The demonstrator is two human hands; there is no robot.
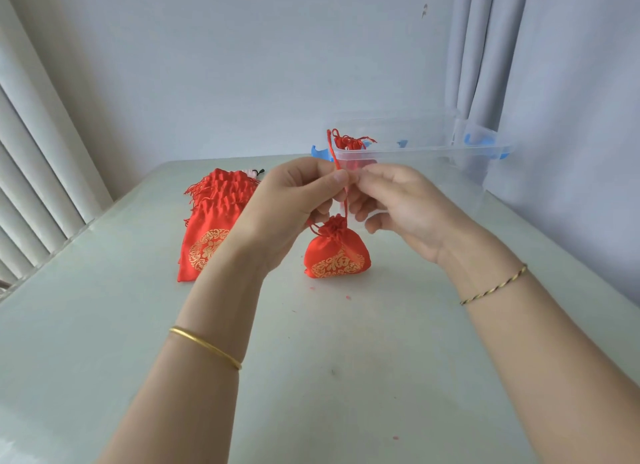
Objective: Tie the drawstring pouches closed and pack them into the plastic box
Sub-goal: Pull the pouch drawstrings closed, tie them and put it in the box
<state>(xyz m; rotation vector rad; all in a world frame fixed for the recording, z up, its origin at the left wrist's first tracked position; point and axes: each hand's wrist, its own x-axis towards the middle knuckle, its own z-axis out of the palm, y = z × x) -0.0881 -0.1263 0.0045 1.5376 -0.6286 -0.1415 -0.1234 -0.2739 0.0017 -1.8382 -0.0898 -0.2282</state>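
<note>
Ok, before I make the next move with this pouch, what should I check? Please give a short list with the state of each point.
1. Pouch mouth drawn shut: ok, it is gathered tight.
2. Grip on the cord: ok, the left hand and the right hand both pinch it above the pouch.
3. Knot finished: cannot tell, the fingers hide that part.
4. Box open: ok, there is no lid on it.
5. Room in the box: ok, only one packed pouch shows, at its left end.
6. All pouches done: not ok, a flat stack lies to the left.
</note>
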